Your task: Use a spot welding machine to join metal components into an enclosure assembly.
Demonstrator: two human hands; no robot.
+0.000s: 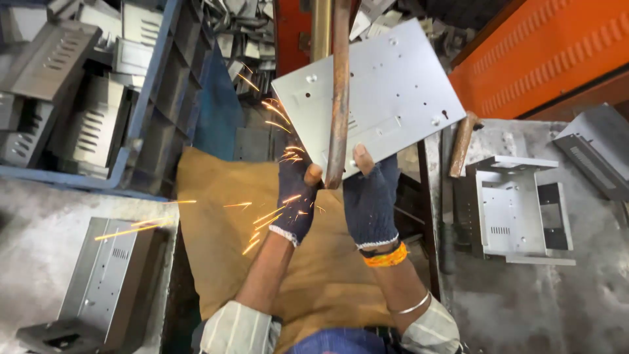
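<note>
Grey sheet metal fills the middle of the view: a flat rectangular plate (386,88) with small holes and studs, tilted so one corner points down toward the person. Both hands wear dark blue knitted gloves with the fingertips cut off. The left hand (296,196) is closed on the lower edge of the plate, thumb up against it, and the right hand (371,196) grips the same edge just beside it, thumb pressed on the plate's face. A rusty brown vertical rod (339,92) comes down from the top of the view in front of the plate and ends between the two thumbs. Orange sparks (275,124) fly out to the left from where rod and plate meet, streaking over the left hand and across a tan cloth (216,229) spread below. An orange band (386,257) sits at the right wrist, with a thin silver bangle (413,305) farther up the forearm. To the left, a blue bin (147,98) holds many grey slotted metal parts, and a grey metal box (98,288) lies on the concrete near it. To the right, an open grey metal housing (514,210) rests on a worn grey table (537,308), beside a wooden handle (462,144). An orange machine body (557,52) stands at the upper right.
</note>
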